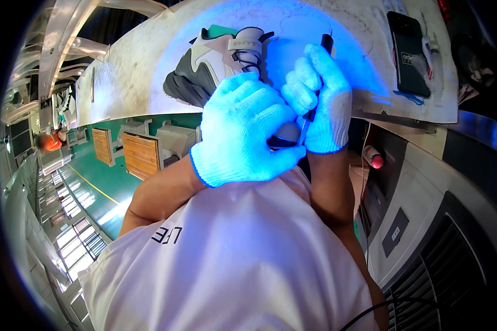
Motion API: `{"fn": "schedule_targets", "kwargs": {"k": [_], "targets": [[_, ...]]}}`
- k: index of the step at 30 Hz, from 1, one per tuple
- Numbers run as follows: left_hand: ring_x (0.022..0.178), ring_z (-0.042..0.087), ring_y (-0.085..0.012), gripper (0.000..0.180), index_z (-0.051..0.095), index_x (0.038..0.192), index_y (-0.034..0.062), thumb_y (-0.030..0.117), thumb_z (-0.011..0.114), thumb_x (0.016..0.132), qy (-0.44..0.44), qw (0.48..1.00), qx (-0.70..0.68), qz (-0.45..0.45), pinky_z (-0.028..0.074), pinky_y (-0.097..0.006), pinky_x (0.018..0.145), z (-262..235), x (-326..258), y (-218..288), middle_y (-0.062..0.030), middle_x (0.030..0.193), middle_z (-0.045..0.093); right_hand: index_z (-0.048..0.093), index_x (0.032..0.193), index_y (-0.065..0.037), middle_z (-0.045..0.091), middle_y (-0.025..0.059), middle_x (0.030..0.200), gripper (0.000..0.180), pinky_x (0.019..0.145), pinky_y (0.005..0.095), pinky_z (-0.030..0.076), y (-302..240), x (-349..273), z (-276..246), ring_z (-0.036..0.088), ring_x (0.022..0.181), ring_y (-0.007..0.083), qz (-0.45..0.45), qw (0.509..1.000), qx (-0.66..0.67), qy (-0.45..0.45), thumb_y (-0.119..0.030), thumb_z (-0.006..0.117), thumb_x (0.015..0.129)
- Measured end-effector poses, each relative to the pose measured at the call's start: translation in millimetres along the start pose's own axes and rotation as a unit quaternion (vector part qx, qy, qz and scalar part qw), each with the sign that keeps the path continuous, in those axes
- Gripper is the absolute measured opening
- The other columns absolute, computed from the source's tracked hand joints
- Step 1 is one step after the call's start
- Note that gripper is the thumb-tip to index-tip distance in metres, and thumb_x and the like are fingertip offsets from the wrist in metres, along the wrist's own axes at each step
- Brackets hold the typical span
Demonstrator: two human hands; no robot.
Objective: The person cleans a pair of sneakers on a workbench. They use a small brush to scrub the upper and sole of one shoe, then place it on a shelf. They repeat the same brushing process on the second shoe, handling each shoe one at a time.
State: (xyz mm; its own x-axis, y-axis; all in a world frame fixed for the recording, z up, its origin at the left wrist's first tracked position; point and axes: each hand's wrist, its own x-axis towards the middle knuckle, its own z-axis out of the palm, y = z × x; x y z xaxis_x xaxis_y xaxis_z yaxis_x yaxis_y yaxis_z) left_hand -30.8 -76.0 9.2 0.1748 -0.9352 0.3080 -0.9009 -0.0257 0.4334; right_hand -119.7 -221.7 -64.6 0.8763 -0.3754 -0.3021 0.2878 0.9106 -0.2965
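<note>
Both my hands wear knitted gloves, lit blue-white. My left hand (246, 132) is closed over a rounded grey and dark object (286, 133), mostly hidden by the glove, so its kind cannot be made out. My right hand (320, 99) grips a slim pen-like tool (327, 43) with a black end pointing up and away. The tool's lower part comes out below the fingers, close to my left thumb. Just beyond my left hand, a white, grey and black sports shoe (218, 63) with a green lining lies on the worktable.
Bluish light falls on the pale, stained worktable (132, 71). A dark phone (408, 55) and thin clear tubes lie at its right end. A red-capped bottle (374, 159) is below the table on the right. Wooden-topped stands (141, 154) are on the green floor; a person in orange (52, 142) is far left.
</note>
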Motion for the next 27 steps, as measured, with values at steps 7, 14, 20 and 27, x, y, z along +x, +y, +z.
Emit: {"fn": "schedule_targets", "kwargs": {"k": [7,14,20,27], "targets": [[0.087,0.075,-0.0332,0.042,0.081,0.092,0.0104,0.032,0.096,0.060,0.027,0.999,0.004,0.020,0.059,-0.046,0.087,5.7,2.7,-1.4,-0.0078,0.093,0.077,0.047,0.071,-0.017,0.041,-0.0011,0.058,0.048,0.043,0.0313,0.032,0.9,-3.8,-6.1,0.042,0.046,0.0140,-0.108,0.993,0.051,0.008,-0.029,0.066,0.113],[0.086,0.076,-0.0332,0.040,0.081,0.092,0.0100,0.031,0.096,0.061,0.026,1.000,0.000,0.006,0.060,-0.049,0.091,6.4,2.5,1.8,-0.0077,0.093,0.077,0.042,0.072,-0.017,0.040,-0.0007,0.055,0.047,0.044,0.0318,0.031,3.8,-6.4,2.1,0.034,0.044,0.0125,-0.177,0.971,-0.134,0.094,-0.025,0.063,0.113],[0.097,0.076,-0.0365,0.050,0.080,0.103,0.0088,0.035,0.098,0.063,-0.017,1.000,0.001,0.008,0.057,-0.053,0.105,-4.9,-0.3,-1.1,-0.0092,0.103,0.078,0.070,0.118,-0.003,0.071,0.0090,0.077,0.040,0.056,0.0400,0.054,-25.7,40.2,-16.4,0.069,0.058,0.0256,-0.314,0.722,-0.607,0.103,-0.038,0.081,0.102],[0.151,0.056,-0.0419,0.096,0.065,0.151,0.0094,0.042,0.100,0.068,-0.102,0.993,0.049,0.015,0.037,-0.060,0.129,-70.5,-16.2,-52.0,-0.0160,0.157,0.064,0.069,0.143,-0.002,0.073,0.0238,0.130,0.069,0.100,0.0536,0.060,-61.6,42.9,-10.0,0.074,0.116,0.0444,-0.425,0.378,-0.817,0.093,-0.042,0.090,0.091]]}}
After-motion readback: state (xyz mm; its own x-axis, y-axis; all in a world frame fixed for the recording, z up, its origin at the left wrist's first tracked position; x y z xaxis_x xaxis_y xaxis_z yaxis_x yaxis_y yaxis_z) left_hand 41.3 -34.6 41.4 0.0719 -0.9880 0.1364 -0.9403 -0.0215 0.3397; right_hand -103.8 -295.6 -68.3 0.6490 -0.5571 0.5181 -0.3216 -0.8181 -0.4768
